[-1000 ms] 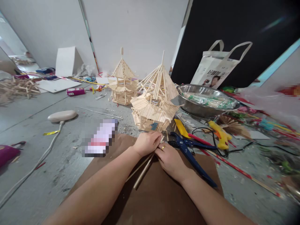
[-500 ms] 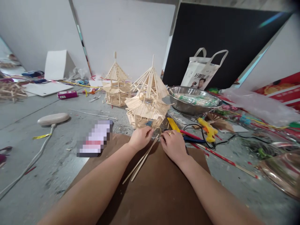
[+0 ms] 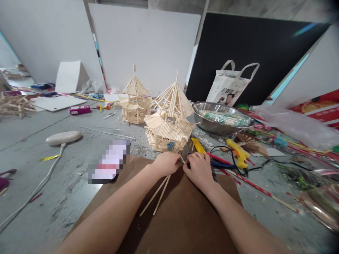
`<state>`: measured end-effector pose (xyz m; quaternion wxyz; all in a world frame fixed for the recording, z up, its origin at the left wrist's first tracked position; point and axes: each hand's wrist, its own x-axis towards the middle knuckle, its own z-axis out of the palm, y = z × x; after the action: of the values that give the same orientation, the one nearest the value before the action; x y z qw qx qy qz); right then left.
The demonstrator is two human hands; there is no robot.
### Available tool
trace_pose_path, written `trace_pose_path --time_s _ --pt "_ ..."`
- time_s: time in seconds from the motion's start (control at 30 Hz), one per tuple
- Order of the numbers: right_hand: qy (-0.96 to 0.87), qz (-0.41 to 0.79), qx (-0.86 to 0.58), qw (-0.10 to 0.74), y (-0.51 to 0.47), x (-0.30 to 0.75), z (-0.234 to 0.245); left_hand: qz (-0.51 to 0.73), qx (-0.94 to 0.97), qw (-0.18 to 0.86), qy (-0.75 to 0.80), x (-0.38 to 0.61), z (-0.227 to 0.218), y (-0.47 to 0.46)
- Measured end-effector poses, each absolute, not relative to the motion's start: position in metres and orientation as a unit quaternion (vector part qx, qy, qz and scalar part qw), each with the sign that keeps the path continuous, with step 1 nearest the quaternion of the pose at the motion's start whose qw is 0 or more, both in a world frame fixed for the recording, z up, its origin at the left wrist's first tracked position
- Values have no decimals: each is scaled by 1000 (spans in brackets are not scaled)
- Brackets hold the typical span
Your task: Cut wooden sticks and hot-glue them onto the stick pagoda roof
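Note:
My left hand point(image 3: 166, 164) is closed round the top ends of two long thin wooden sticks point(image 3: 156, 195), which trail back over the brown board point(image 3: 182, 218). My right hand point(image 3: 198, 170), a ring on one finger, is closed and meets the left hand at the stick tips; what its fingers pinch is hidden. Just beyond both hands stands a pagoda model point(image 3: 169, 121) built of wooden sticks, with a small blue piece on its base. A second stick pagoda point(image 3: 135, 98) stands farther back.
Blue-handled cutters point(image 3: 219, 164), a yellow knife point(image 3: 198, 145) and a yellow glue gun point(image 3: 238, 151) with black cord lie right of my hands. A steel basin point(image 3: 222, 118) of sticks, a white tote bag point(image 3: 230, 86), a white corded device point(image 3: 63, 137) and scattered scraps surround the concrete floor.
My hands have drawn together at the stick tips, the right one closing in on the left. The sticks' free ends have spread slightly. The camera has shifted a little.

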<state>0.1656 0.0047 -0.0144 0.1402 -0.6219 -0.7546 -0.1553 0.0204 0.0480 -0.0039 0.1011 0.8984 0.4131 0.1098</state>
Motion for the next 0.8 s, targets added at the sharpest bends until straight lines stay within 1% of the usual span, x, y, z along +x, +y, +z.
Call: trace_pose_path --time_s 0.13,0.23,0.4,0.53,0.57,0.63,0.7,0.73,0.8 --pt "-759 -116 -622 155 5 166 -12 96 904 69 410 20 20 47" --pt "-762 -126 -618 148 3 165 -8 94 920 42 378 24 35 44" --pt "-794 -127 -581 128 0 166 -1 19 938 23 345 39 38 41" --pt "-798 -102 -576 144 4 171 10 -15 939 15 342 40 46 43" --pt "-803 -75 -570 158 4 172 15 -14 939 11 343 38 51 43" --pt "-808 22 -555 198 3 175 29 -4 940 7 342 32 66 43" --pt "-791 137 -543 247 1 178 47 5 938 33 345 22 83 42" --pt "-775 176 -541 274 0 180 57 8 935 58 351 17 93 41" --pt "-749 204 -542 321 2 184 78 57 929 86 356 6 110 40"
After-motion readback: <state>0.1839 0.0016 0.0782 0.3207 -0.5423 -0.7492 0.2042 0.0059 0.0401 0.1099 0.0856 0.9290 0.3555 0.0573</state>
